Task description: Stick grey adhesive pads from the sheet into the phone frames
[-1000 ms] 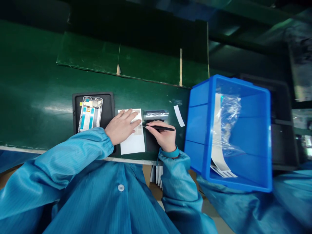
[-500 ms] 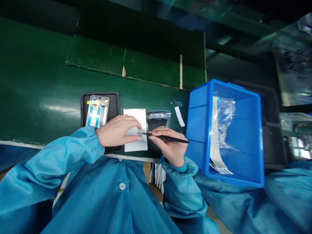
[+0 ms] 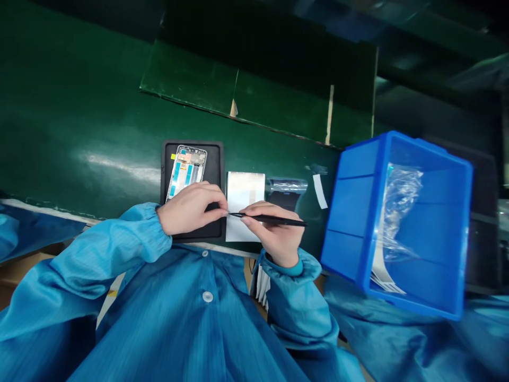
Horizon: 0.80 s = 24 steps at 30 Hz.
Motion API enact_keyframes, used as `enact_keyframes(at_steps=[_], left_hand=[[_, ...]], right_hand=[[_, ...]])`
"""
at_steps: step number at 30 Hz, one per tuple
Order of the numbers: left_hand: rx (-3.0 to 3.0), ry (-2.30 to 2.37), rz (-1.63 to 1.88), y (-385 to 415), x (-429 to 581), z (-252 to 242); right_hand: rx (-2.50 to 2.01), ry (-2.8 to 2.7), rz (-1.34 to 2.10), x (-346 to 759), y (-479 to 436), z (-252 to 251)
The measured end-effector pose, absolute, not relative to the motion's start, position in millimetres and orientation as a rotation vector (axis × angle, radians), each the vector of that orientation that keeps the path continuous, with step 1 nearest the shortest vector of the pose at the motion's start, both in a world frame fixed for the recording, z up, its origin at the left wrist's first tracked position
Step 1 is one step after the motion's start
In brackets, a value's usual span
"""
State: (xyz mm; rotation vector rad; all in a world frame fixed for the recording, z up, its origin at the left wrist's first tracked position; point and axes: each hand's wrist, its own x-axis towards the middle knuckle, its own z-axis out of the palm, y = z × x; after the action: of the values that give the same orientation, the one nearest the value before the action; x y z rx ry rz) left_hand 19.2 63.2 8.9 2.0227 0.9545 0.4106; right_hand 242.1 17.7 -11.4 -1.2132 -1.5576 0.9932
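My right hand (image 3: 276, 233) grips a pair of black tweezers (image 3: 280, 219) like a pen, tips pointing left. The tips meet the thumb and forefinger of my left hand (image 3: 193, 207), which are pinched together; whatever is between them is too small to make out. Under the left hand lies an opened phone frame (image 3: 186, 168) with blue strips and a yellow tab, on a black tray (image 3: 214, 159). A white sheet (image 3: 242, 185) lies right of the tray, partly beneath the right hand. Beside it is a dark film in clear plastic (image 3: 287, 192).
A blue bin (image 3: 353, 212) on the right holds crumpled clear plastic (image 3: 401, 201) and white strips (image 3: 384, 270). Near its left side lies a white paper strip (image 3: 319, 191). A green raised panel (image 3: 278, 101) stands along the back. Another person's blue sleeve (image 3: 397, 329) shows below the bin.
My view has shifted left, so the table things sit further right. Both hands have moved left from over the white sheet toward the black tray, and the left fingertips have closed together.
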Motion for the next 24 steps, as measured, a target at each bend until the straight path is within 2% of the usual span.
enact_keyframes(at_steps=[6,12,24], left_hand=[[2.156,1.120,0.471,54,-11,-2],[2.638,1.259,0.173,33,-45,-20],[2.550,1.306,0.416,16,-18,-30]], right_hand=[[-1.309,-1.484,0.965,231,17,-13],[-1.412,-1.345,0.963,216,24,-24],[-1.512,-1.275,1.096,152,73,-34]])
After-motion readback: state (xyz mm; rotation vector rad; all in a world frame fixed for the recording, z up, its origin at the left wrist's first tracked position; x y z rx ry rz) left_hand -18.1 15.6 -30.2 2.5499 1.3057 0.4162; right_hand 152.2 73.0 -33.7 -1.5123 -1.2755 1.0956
